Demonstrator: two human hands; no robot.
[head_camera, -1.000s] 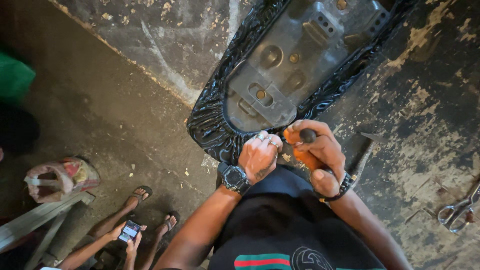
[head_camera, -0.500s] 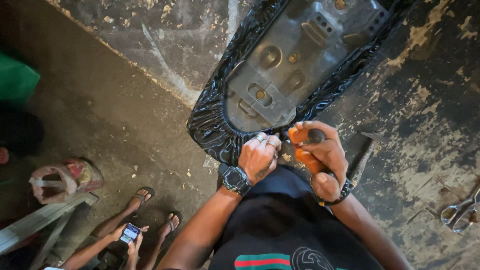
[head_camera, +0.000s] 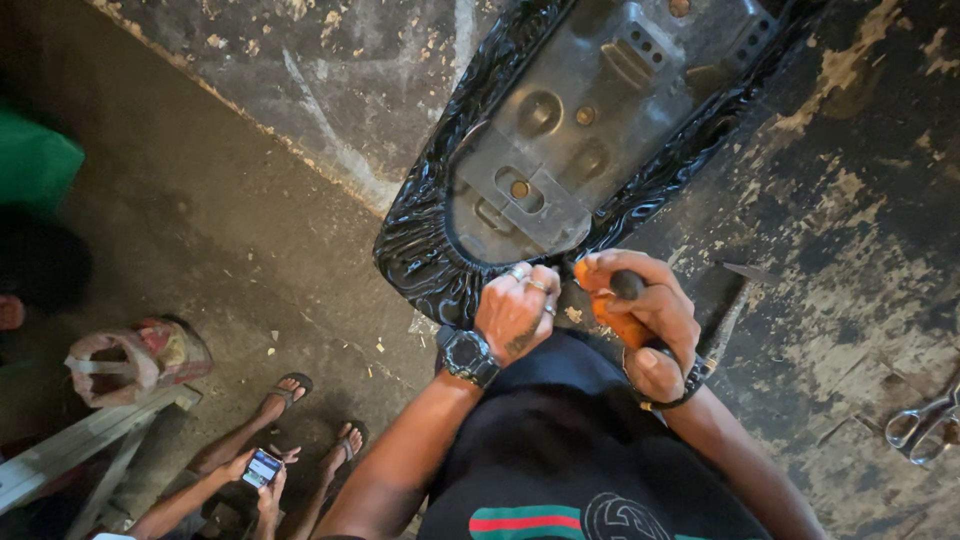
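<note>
Glossy black vinyl wraps the upturned seat (head_camera: 600, 130), which lies with its grey plastic underside facing up on a worn, paint-flecked bench (head_camera: 850, 230), its narrow end reaching the near edge beside the person's body. The vinyl cover (head_camera: 425, 255) is puckered around the rim of the base.

The left hand (head_camera: 518, 315) is closed in a fist on the cover at that narrow end, its ringed fingers (head_camera: 535, 287) pinching the puckered edge against the base. A dark watch (head_camera: 468, 355) sits on that wrist.

The right hand (head_camera: 645, 315) is just beside it, fingers curled tightly around an orange-handled tool (head_camera: 610, 310); its working end is hidden between the two hands, so what kind of tool it is cannot be told. A dark band circles that wrist.

Scissors (head_camera: 925, 420) lie near the bench's right edge, well apart from the hands.

Down on the floor (head_camera: 200, 220) beyond the bench's left edge, another person's sandalled feet (head_camera: 285, 390) show, with hands holding a lit phone (head_camera: 262, 467).
</note>
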